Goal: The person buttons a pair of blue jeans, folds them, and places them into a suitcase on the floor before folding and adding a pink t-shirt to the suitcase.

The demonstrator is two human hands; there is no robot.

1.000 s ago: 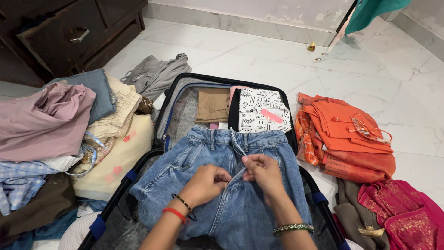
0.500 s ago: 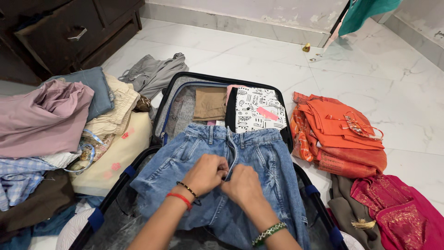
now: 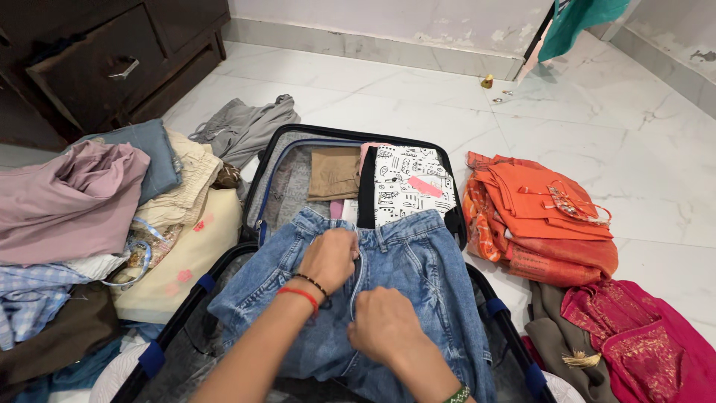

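Note:
A pair of light blue jeans lies spread across an open black suitcase on the floor. My left hand, with red and black bands at the wrist, grips the jeans just below the waistband near the fly. My right hand presses on the denim lower down, close to the left hand, fingers curled into the cloth. Behind the jeans, inside the case, lie a folded tan cloth and a white cloth with black drawings.
A heap of clothes sits at the left, a grey garment beyond it. Folded orange clothes and a pink garment lie at the right on the white marble floor. A dark wooden drawer unit stands at the back left.
Both hands have shifted on the jeans: the left moved up toward the waistband, the right slid down and nearer to me. The camera view has tilted slightly.

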